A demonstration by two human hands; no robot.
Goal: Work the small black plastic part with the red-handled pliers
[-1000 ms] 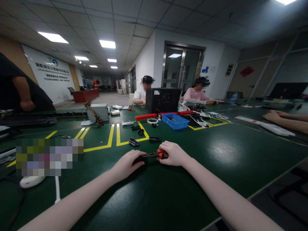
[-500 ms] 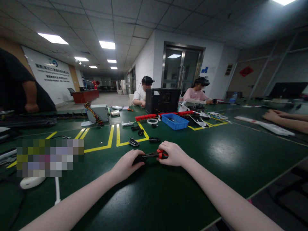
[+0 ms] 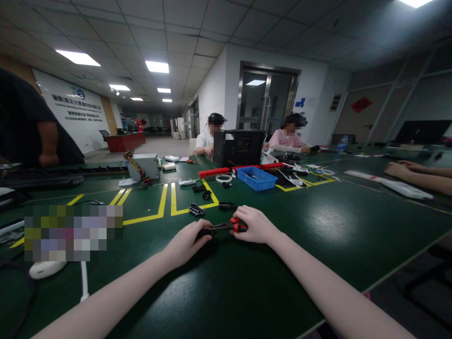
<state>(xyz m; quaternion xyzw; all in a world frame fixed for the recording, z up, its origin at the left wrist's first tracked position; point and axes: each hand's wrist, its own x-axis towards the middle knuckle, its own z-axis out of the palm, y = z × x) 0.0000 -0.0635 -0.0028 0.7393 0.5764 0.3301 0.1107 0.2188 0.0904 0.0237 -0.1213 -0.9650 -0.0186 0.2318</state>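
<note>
My left hand [image 3: 187,242] rests on the green table [image 3: 318,235] with its fingers curled over a small black part [image 3: 204,232]. My right hand [image 3: 256,226] is closed round the red handles of a pair of pliers [image 3: 231,227]. The pliers' dark jaws point left and meet the black part under my left fingers. Two more small black parts [image 3: 196,208] [image 3: 227,205] lie just beyond my hands near the yellow floor-tape lines.
A blue bin [image 3: 257,178], red strips [image 3: 213,172], a tape roll [image 3: 223,178], a black computer case [image 3: 238,147] and a power supply [image 3: 143,165] stand further back. Two people sit behind the case. Another person's arms [image 3: 416,176] lie at right; a standing person [image 3: 31,132] at left.
Almost nothing differs. My hands stay together on the pliers and black part; the view has shifted very slightly and the standing person at left has edged right.
</note>
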